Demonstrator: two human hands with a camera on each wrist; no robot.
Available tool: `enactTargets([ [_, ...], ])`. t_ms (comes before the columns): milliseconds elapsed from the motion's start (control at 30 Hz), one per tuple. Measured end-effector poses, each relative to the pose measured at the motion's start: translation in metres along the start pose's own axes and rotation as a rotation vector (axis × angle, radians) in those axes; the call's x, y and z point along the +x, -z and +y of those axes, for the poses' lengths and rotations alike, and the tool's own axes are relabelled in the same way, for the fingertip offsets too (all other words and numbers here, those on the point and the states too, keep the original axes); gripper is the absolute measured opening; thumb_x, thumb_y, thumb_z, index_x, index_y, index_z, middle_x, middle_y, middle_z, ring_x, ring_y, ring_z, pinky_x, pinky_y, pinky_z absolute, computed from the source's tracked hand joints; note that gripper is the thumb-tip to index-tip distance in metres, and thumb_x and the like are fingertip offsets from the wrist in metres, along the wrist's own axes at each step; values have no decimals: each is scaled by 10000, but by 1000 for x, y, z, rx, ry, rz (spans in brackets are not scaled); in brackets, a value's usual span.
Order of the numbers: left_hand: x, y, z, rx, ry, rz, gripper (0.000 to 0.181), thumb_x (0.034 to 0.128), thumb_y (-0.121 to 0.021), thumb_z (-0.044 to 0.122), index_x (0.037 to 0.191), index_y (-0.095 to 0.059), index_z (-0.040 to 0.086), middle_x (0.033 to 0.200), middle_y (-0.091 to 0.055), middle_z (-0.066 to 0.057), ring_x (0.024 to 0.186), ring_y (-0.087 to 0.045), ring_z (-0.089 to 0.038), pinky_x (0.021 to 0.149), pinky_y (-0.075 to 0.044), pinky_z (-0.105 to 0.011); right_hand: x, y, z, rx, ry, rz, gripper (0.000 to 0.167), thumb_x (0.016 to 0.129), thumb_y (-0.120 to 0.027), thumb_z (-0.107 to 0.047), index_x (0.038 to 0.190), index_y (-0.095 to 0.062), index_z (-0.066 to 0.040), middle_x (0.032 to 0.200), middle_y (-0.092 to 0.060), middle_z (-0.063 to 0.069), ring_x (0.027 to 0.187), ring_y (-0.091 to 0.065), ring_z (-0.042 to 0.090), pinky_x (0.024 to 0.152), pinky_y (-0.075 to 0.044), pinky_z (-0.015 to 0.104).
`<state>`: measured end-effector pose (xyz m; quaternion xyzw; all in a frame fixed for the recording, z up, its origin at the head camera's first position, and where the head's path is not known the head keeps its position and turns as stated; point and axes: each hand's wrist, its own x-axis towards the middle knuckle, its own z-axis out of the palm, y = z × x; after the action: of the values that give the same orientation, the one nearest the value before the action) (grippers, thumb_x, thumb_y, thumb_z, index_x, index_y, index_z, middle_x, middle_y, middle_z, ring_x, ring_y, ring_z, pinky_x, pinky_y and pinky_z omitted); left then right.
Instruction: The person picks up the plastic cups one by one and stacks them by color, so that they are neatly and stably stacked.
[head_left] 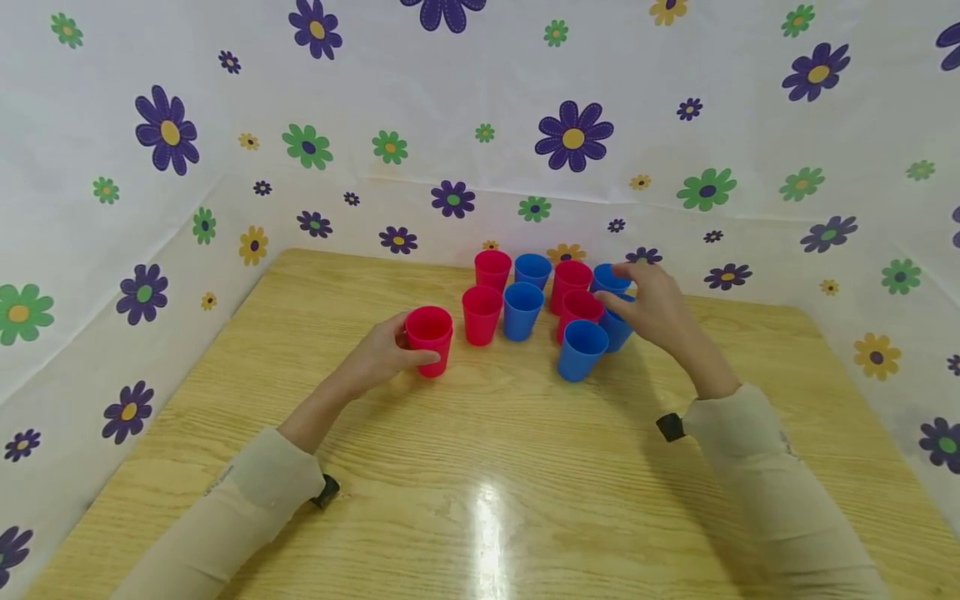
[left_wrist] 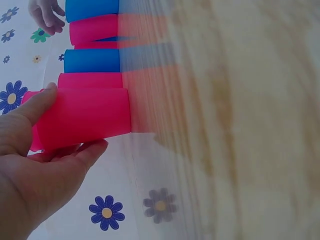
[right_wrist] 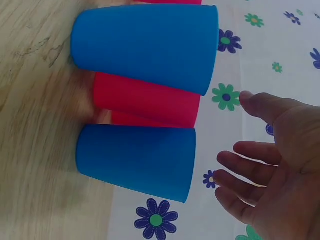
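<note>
In the head view, the left hand grips a red cup, upright on the wooden table left of the other cups; the right hand hovers, thumb and fingers parted, over blue cups at the right; in the left wrist view, thumb and fingers curl round that red cup; in the right wrist view, the spread fingers sit near the rims, apart from them.

Cups on table, leftmost cup in left grip, cloth behind
</note>
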<state>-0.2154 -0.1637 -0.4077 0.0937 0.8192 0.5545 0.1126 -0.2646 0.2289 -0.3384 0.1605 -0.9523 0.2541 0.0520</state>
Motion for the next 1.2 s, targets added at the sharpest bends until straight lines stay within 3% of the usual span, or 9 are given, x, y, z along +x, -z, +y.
enactTargets([
  [200,0,0,0,4,-2,-1,651,922,-794,155,1484,-481,60,1434,-562,-141,1292,-530,-343,1053,-502,-469,2,-7,6,-79,4,-48,623,994,-705,-332,1400,-541,110,1420,-537,321,1340,-462,502,1077,-427,630],
  [467,-1,0,0,21,3,5,642,925,-790,152,1480,-483,53,1430,-565,-146,1290,-532,-344,1059,-497,-472,4,-20,0,-127,15,-32,614,979,-716,-365,1360,-589,99,1355,-597,309,1261,-538,491,1013,-489,612],
  [767,-2,0,0,27,-12,2,633,932,-784,163,1476,-484,43,1421,-573,-149,1280,-542,-339,1064,-494,-465,5,-28,-5,-108,-42,-37,626,985,-707,-368,1392,-564,86,1363,-592,305,1224,-568,476,954,-539,579],
  [1200,-1,0,-1,21,-21,-3,634,932,-782,162,1477,-479,43,1426,-568,-151,1292,-533,-345,1063,-494,-472,7,-37,-2,-130,-33,-15,664,974,-706,-418,1378,-574,92,1323,-619,306,1177,-598,482,908,-563,570],
])
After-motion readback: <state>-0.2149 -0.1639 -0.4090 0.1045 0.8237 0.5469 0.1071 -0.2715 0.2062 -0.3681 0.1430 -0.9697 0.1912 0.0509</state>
